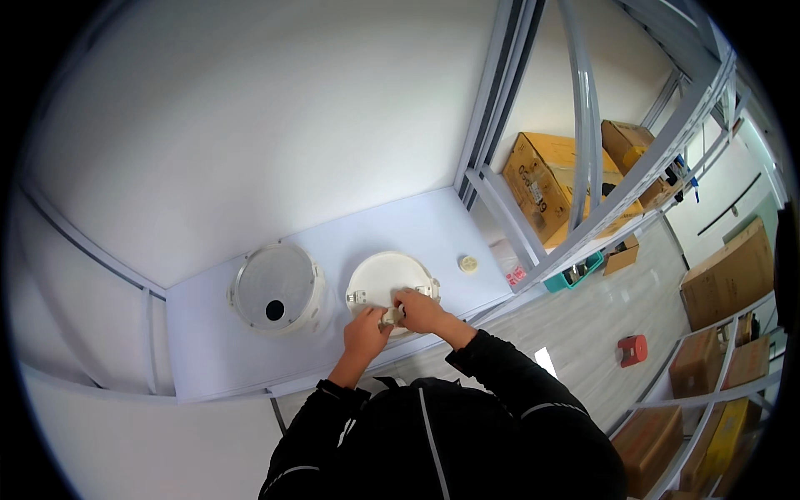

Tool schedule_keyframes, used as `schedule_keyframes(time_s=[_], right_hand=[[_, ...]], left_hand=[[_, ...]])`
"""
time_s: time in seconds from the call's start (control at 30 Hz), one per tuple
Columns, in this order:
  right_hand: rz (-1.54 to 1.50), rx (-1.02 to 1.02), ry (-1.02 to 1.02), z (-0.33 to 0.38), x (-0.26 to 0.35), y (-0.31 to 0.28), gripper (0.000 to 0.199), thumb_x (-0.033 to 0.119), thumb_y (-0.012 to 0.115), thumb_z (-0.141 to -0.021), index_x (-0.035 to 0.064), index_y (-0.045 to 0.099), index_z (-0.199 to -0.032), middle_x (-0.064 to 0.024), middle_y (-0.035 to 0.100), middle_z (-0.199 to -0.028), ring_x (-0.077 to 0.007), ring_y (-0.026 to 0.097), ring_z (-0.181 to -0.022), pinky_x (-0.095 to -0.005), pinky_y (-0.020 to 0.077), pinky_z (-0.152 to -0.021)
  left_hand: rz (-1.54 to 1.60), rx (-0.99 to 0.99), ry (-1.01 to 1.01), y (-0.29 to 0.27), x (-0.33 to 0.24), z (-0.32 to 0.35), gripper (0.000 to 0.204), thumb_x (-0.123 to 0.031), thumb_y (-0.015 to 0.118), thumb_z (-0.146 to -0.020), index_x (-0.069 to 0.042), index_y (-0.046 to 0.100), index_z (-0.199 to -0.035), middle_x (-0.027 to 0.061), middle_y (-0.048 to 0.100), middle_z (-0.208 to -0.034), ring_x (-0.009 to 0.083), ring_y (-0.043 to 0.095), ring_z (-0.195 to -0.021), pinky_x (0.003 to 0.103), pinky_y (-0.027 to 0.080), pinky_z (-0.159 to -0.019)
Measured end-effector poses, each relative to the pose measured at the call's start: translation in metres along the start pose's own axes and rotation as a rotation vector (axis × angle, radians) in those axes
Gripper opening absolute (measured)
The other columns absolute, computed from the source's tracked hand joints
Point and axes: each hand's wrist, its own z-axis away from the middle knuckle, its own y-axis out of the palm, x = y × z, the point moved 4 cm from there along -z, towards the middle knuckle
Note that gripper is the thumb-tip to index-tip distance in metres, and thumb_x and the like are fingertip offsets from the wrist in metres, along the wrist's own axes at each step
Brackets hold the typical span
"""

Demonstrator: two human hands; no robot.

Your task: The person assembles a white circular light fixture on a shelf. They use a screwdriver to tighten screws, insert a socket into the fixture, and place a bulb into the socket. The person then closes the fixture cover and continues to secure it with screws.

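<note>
Black jacket sleeves, nearest the lens, rising from the lower edge to the worktop (208, 350).

Left hand (365, 332): fingers curled in, closed on a small pale part (392, 316) held between both hands.

Right hand (421, 310): fingers bent over the same part from the other side, also resting at the near rim of the round white housing (385, 277).

Round white housing: lies flat on the worktop, directly ahead of the hands, with two small metal clips at its rim. Looks like rigid moulded plastic, probably light and smooth, so liable to slide; best steadied at the rim, away from the clips.

Small pale part: pinched at the housing's near edge. Too small to make out its form; likely light and easily dropped, held by fingertips.

Second round housing (276, 287): to the left, apart, greyish inside with a dark hole.

Small cream disc (468, 263): to the right, well apart.

Cardboard boxes (546, 183): on the floor beyond the frame.
</note>
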Motion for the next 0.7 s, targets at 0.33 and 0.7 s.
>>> schedule_keyframes(time_s=[0.33,0.7], right_hand=[[-0.046,-0.126,0.016,0.004,-0.003,-0.007,0.024,0.012,0.076,-0.087,0.0065,0.064,-0.108,-0.0192,0.073,-0.1,-0.0417,0.071,-0.097,-0.0503,0.0561,-0.084],[-0.067,-0.257,0.171,0.008,0.001,-0.011,0.023,0.029,0.078,-0.089,0.0093,0.07,-0.098,-0.0179,0.076,-0.09,-0.0406,0.074,-0.089,-0.0511,0.0586,-0.077]], left_hand=[[-0.016,-0.01,0.03,-0.006,0.008,-0.004,0.027,-0.016,0.074,-0.095,-0.017,0.081,-0.12,0.0063,0.076,-0.11,0.0335,0.074,-0.097,0.045,0.058,-0.082],[-0.016,-0.046,-0.036,-0.004,0.005,-0.013,0.02,-0.022,0.073,-0.095,-0.018,0.084,-0.111,0.0066,0.079,-0.107,0.0346,0.075,-0.092,0.046,0.059,-0.078]])
